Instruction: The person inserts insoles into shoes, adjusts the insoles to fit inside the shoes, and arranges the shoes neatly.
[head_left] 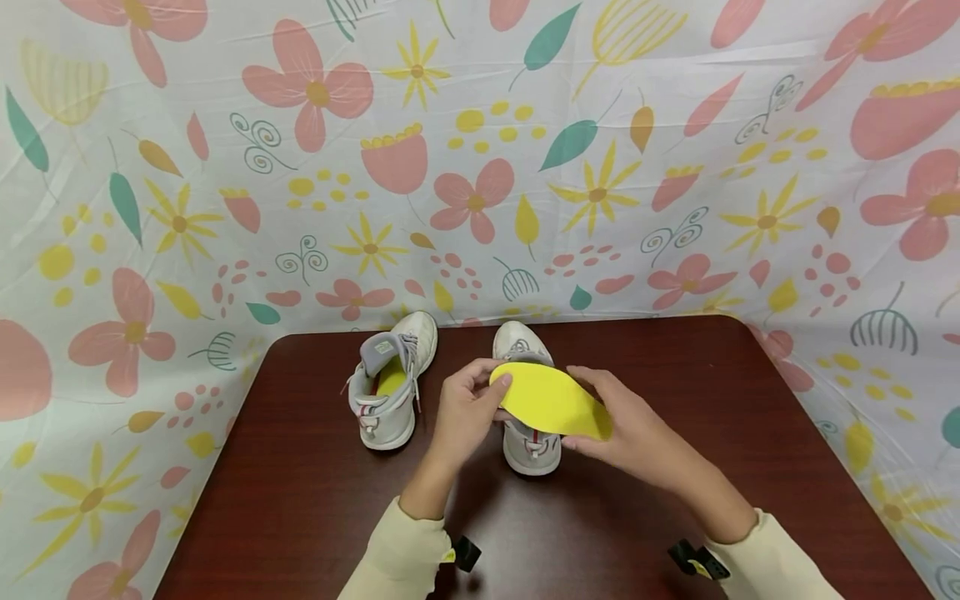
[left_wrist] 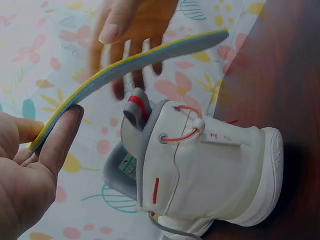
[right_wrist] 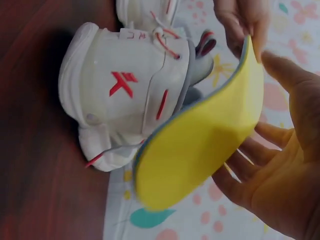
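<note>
A yellow insole (head_left: 551, 398) with a grey-blue underside is held above a white shoe (head_left: 531, 454) that stands on the table. My left hand (head_left: 468, 408) pinches one end of it, thumb on the yellow face and fingers beneath. My right hand (head_left: 637, 425) is spread at the other end, with its fingers (right_wrist: 245, 162) extended behind the insole; whether they touch it I cannot tell. In the left wrist view the insole (left_wrist: 135, 62) is edge-on and curved, apart from the shoe's opening. The insole and hands partly cover that shoe in the head view.
To the left stands a second white shoe (head_left: 390, 425), its tongue up, with yellow showing inside. Both rest on a dark brown table (head_left: 315, 500). A flower-printed cloth (head_left: 480, 167) hangs behind the table's far edge. A small black device (head_left: 467, 553) is at the left sleeve.
</note>
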